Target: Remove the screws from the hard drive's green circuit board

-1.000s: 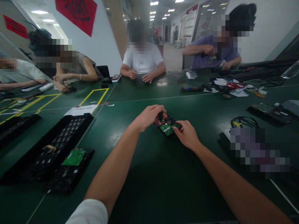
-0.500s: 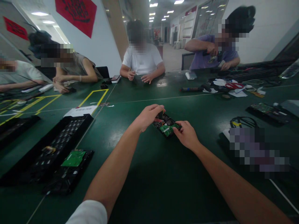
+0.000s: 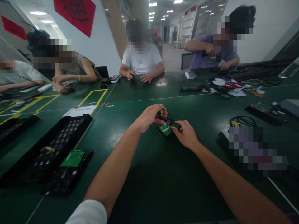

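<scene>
In the middle of the green table (image 3: 130,193) lies an opened black device with a green circuit board (image 3: 166,130). My right hand (image 3: 187,134) grips its right edge between thumb and fingers. Over the far left part of the device, my left hand (image 3: 150,116) is closed around a small yellow-and-black screwdriver (image 3: 161,113), held upright. The screwdriver's tip and the spot under it are hidden by my fingers.
To the left are a long black tray (image 3: 70,137) and a similar device with a green board (image 3: 73,158). Another opened device (image 3: 266,112) and a coiled black cable (image 3: 243,121) lie right. Several people sit across the table, one in a white shirt (image 3: 142,59).
The screwdriver's yellow handle shows more plainly in my left hand, whose fingers have shifted slightly. My right hand and the device stay in place.
</scene>
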`<state>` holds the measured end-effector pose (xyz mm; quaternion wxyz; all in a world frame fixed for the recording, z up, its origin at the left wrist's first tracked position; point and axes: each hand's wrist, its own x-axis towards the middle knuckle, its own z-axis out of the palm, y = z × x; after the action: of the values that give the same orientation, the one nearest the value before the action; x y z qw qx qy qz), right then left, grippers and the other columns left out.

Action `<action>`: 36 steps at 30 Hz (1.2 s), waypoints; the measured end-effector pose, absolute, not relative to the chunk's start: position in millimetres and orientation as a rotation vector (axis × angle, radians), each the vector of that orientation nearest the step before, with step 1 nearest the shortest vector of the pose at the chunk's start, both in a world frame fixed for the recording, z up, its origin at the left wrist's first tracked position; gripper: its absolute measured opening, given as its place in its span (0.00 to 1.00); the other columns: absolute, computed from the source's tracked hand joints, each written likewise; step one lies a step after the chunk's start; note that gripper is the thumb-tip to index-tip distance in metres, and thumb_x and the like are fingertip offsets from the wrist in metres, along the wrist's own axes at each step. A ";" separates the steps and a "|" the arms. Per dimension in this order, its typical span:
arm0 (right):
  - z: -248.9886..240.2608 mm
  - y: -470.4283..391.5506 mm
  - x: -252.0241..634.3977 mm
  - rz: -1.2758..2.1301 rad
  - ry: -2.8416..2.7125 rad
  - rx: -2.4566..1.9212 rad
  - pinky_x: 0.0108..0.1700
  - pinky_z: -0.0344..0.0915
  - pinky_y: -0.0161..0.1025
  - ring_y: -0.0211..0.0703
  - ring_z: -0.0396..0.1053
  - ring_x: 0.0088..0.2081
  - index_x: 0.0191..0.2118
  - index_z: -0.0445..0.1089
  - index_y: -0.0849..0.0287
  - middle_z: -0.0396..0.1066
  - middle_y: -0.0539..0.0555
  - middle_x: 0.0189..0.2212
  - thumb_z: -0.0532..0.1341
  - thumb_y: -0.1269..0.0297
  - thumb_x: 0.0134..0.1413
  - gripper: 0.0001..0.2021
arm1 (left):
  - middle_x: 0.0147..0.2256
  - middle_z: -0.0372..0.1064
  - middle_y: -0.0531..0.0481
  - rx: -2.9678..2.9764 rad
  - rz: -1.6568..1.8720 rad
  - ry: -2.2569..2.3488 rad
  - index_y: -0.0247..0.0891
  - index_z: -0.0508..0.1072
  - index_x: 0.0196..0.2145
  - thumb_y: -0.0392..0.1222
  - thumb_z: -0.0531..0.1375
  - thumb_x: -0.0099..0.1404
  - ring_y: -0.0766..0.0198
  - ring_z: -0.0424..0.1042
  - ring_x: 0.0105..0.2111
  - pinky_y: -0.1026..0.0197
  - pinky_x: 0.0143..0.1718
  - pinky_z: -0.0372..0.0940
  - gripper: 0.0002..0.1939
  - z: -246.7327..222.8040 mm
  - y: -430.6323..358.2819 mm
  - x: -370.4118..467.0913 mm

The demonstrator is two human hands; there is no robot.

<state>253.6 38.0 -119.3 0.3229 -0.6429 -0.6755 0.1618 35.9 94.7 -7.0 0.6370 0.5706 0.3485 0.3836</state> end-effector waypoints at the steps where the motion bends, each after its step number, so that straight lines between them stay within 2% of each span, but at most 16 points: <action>1: -119.8 38.1 253.7 0.421 -1.776 -1.687 0.40 0.69 0.44 0.43 0.71 0.35 0.57 0.72 0.58 0.69 0.60 0.50 0.60 0.55 0.68 0.18 | 0.41 0.75 0.40 1.284 0.882 0.775 0.34 0.76 0.40 0.51 0.58 0.74 0.56 0.76 0.43 0.59 0.35 0.77 0.16 -9.5 95.7 37.0; 6: -121.5 39.2 253.9 0.400 -1.774 -1.679 0.41 0.68 0.44 0.42 0.71 0.36 0.57 0.72 0.59 0.69 0.59 0.49 0.61 0.56 0.67 0.18 | 0.44 0.76 0.39 1.180 0.907 0.722 0.34 0.76 0.41 0.51 0.57 0.74 0.54 0.77 0.45 0.55 0.38 0.78 0.17 -19.5 101.2 40.6; 11: -122.1 39.6 253.9 0.408 -1.772 -1.665 0.42 0.68 0.44 0.43 0.71 0.36 0.57 0.72 0.61 0.69 0.61 0.49 0.61 0.57 0.67 0.19 | 0.42 0.76 0.39 1.175 0.889 0.727 0.34 0.76 0.40 0.52 0.55 0.74 0.55 0.77 0.45 0.56 0.39 0.77 0.18 -19.3 102.6 40.6; 17: -119.2 37.4 253.3 0.427 -1.760 -1.653 0.41 0.68 0.43 0.45 0.72 0.38 0.57 0.72 0.60 0.69 0.61 0.51 0.62 0.59 0.67 0.18 | 0.40 0.75 0.41 1.300 0.890 0.802 0.35 0.76 0.41 0.52 0.62 0.70 0.56 0.76 0.42 0.58 0.37 0.76 0.15 -12.3 96.4 40.0; 22: -115.3 35.8 253.2 0.457 -1.766 -1.680 0.42 0.68 0.43 0.45 0.72 0.39 0.58 0.71 0.61 0.69 0.62 0.52 0.61 0.58 0.68 0.18 | 0.39 0.75 0.42 1.376 0.962 0.867 0.36 0.76 0.40 0.54 0.65 0.68 0.57 0.75 0.41 0.59 0.35 0.76 0.17 -8.7 93.4 40.5; 28: -115.5 35.3 252.4 0.459 -1.756 -1.695 0.42 0.69 0.43 0.43 0.72 0.38 0.59 0.71 0.61 0.68 0.61 0.52 0.61 0.59 0.68 0.18 | 0.38 0.77 0.40 1.311 0.948 0.837 0.35 0.76 0.41 0.52 0.61 0.70 0.54 0.77 0.40 0.56 0.36 0.77 0.16 -10.2 92.5 42.8; 32: -115.7 35.0 251.8 0.475 -1.741 -1.688 0.41 0.68 0.41 0.41 0.72 0.38 0.58 0.71 0.60 0.68 0.60 0.52 0.62 0.59 0.68 0.17 | 0.37 0.77 0.40 1.206 0.951 0.741 0.34 0.77 0.40 0.50 0.58 0.71 0.54 0.78 0.41 0.52 0.40 0.78 0.15 -15.7 95.0 46.4; 36: -116.8 35.0 252.4 0.467 -1.744 -1.690 0.40 0.68 0.41 0.41 0.71 0.37 0.58 0.71 0.59 0.68 0.59 0.51 0.62 0.59 0.68 0.17 | 0.34 0.74 0.44 1.168 0.983 0.710 0.35 0.76 0.38 0.53 0.60 0.71 0.58 0.75 0.38 0.55 0.40 0.77 0.17 -20.0 97.3 48.6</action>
<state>252.4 35.0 -116.8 0.3281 -0.6455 -0.6662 0.1783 48.6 97.3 -20.0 0.6662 0.5175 0.3143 0.4355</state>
